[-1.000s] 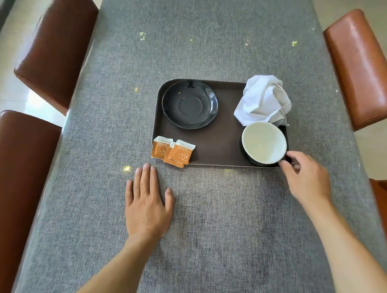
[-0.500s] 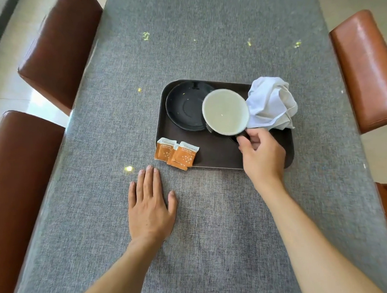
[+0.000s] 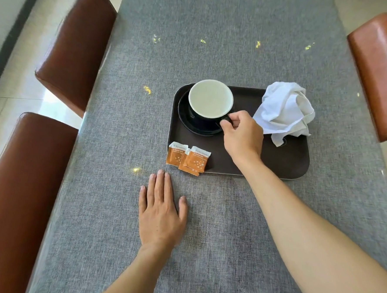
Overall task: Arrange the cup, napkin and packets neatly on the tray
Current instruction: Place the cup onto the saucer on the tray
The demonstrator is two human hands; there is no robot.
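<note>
Sitting on the saucer (image 3: 187, 121) at the tray's (image 3: 286, 163) far left now, the cup (image 3: 210, 99) came off the near right. Right hand (image 3: 243, 135) pinches its handle; left hand (image 3: 161, 212) lies flat, fingers released, on the table (image 3: 100, 197).

Bright daylight, soft shadows (wide-angle bending at edges), mostly sharp.

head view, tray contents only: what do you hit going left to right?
packets hanging over the tray's near-left edge → cup over the saucer → right hand on the cup's handle → crumpled napkin at the right edge.
</note>
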